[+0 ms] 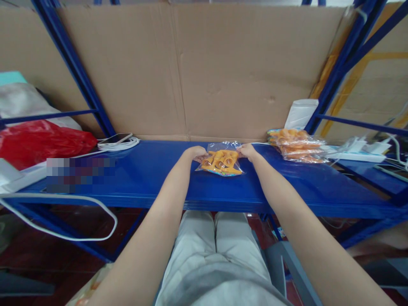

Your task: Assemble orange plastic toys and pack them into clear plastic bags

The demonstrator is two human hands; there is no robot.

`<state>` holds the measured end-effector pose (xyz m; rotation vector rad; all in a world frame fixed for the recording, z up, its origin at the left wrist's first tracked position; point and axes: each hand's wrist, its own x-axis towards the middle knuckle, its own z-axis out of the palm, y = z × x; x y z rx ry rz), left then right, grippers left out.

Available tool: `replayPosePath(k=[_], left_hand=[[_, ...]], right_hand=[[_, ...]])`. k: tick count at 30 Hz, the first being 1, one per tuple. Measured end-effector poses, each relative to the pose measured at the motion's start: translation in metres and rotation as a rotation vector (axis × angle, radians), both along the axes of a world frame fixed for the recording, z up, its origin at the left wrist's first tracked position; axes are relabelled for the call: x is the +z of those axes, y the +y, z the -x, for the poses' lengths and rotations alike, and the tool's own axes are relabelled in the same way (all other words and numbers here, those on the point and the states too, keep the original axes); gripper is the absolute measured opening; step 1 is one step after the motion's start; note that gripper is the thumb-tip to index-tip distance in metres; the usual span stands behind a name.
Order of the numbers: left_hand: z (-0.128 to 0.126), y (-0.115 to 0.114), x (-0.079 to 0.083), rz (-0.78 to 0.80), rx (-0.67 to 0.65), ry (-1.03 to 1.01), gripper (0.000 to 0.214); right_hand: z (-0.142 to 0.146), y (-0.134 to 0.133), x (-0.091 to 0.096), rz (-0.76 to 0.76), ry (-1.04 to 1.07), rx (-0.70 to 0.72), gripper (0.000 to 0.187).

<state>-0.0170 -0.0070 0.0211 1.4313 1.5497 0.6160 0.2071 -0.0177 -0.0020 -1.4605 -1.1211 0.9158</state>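
A clear plastic bag of orange, horn-shaped snacks [222, 161] rests on the blue shelf table [153, 170] in front of me. At its left edge my left hand [196, 154] pinches the plastic, fingers closed. My right hand [246, 151] grips the upper right edge of the same bag. Through the film the open round ends of several orange pieces show, and a coloured printed strip runs along the bag's lower side. To the right lies a stack of similar bags [296, 144].
Cardboard panels [223, 76] back the table between blue metal posts [76, 63]. A red plastic bag [44, 140] and a coiled white cable [119, 143] lie at left. On the right are a power strip [353, 154] and a white packet [301, 112].
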Motion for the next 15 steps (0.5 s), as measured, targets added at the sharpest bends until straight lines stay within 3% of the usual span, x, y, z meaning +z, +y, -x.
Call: replayPosePath(k=[5, 10, 15], left_hand=[[-0.002, 0.007, -0.001, 0.084, -0.025, -0.004, 0.014], [-0.002, 0.008, -0.006, -0.025, 0.053, 0.0, 0.021], [0.002, 0.006, -0.01, -0.102, 0.076, -0.084, 0.013]], right_hand=[[-0.003, 0.0, -0.001, 0.015, 0.033, -0.014, 0.02], [-0.002, 0.002, -0.002, 0.018, 0.064, -0.008, 0.017], [0.002, 0.008, -0.004, -0.008, 0.078, 0.016, 0.016]])
